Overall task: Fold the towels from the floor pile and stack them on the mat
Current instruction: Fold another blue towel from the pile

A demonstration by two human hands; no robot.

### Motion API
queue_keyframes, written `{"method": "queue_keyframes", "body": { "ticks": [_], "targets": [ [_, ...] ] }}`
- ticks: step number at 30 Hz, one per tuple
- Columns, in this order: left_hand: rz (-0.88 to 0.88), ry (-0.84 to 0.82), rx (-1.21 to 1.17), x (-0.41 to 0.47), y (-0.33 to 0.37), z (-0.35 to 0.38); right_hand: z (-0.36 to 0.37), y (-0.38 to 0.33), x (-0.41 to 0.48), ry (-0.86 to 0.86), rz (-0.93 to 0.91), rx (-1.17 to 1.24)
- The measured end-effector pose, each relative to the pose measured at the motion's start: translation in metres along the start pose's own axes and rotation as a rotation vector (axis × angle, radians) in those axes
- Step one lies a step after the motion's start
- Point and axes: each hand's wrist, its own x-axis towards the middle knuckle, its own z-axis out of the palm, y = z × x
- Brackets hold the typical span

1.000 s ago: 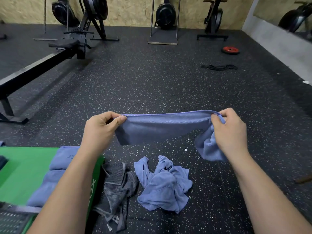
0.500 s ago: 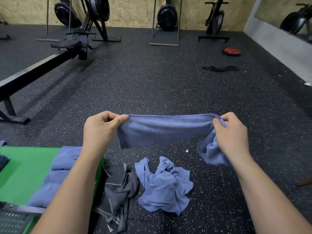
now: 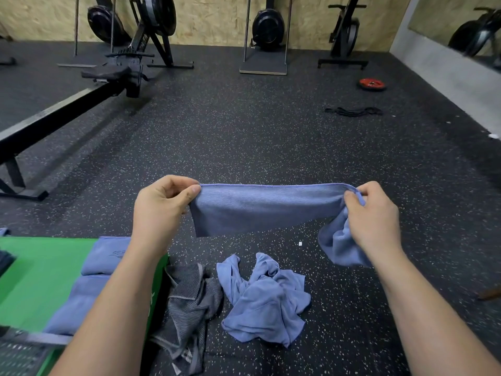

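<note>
Hands hold a blue towel point(image 3: 260, 207) taut above the speckled floor point(image 3: 244, 137): the left hand point(image 3: 162, 210) pinches one top corner, the right hand point(image 3: 374, 215) grips the bunched other end. Below lie a crumpled blue towel point(image 3: 265, 302) and a grey towel point(image 3: 189, 302). Folded blue towels point(image 3: 89, 280) rest on the green mat point(image 3: 40, 272) at left.
</note>
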Motion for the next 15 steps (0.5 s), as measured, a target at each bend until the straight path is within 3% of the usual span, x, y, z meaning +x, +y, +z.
{"method": "queue_keyframes", "body": {
  "ticks": [7,15],
  "targets": [
    [-0.058,-0.09,0.128,-0.009,0.0,0.014,0.009,0.001,-0.008,-0.222,-0.095,-0.087],
    [-0.17,-0.195,0.302,-0.028,0.004,0.047,0.031,-0.008,-0.027,-0.356,-0.145,-0.132]
  ]
}}
